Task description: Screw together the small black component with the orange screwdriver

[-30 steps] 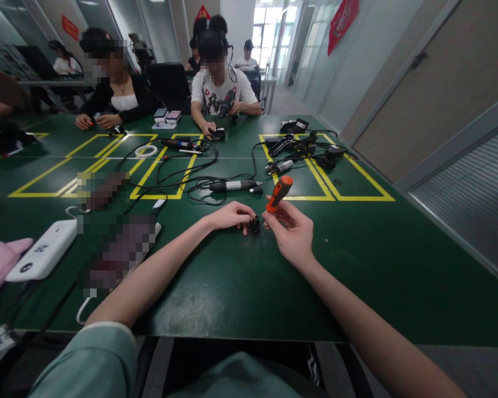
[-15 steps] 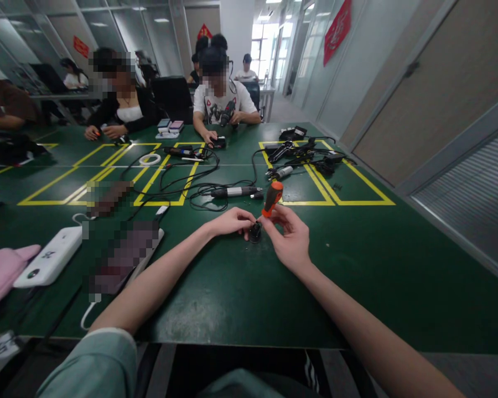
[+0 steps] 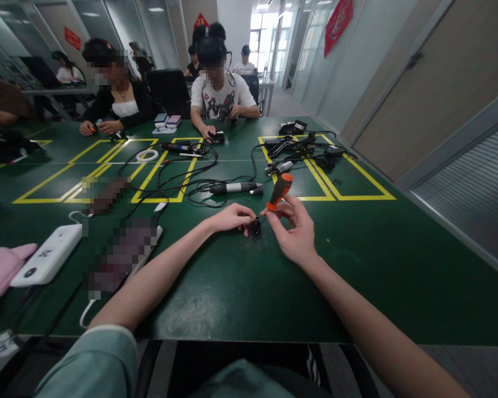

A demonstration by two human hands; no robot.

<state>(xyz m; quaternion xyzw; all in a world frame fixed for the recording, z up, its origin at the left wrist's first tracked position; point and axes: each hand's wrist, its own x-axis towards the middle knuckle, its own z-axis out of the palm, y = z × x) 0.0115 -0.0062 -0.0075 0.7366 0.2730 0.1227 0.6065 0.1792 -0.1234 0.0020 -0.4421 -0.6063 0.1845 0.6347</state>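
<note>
My right hand [image 3: 296, 226] is closed on a screwdriver [image 3: 280, 191] with an orange and dark grey handle. The handle leans up and to the right, and its thin shaft points down toward a small black round part [image 3: 255, 228]. Whether the tip touches that part I cannot make out. With thumb and fingers, my left hand [image 3: 233, 218] grips the black part from its left side and keeps it on the green table [image 3: 216, 271]. The exact kind of the part is too small to tell.
Beyond my hands lies a silver and black pen-like tool [image 3: 232, 188] with a coiled cable. Black tools and cables [image 3: 307, 150] are heaped at the back right. A white power bank [image 3: 47, 255] and a phone [image 3: 124, 251] lie left. Across the table, a person [image 3: 222, 83] holds a drill.
My right hand has moved slightly right, and the screwdriver now tilts further right, away from the black part. My left hand stays on the part. The view has shifted a little.
</note>
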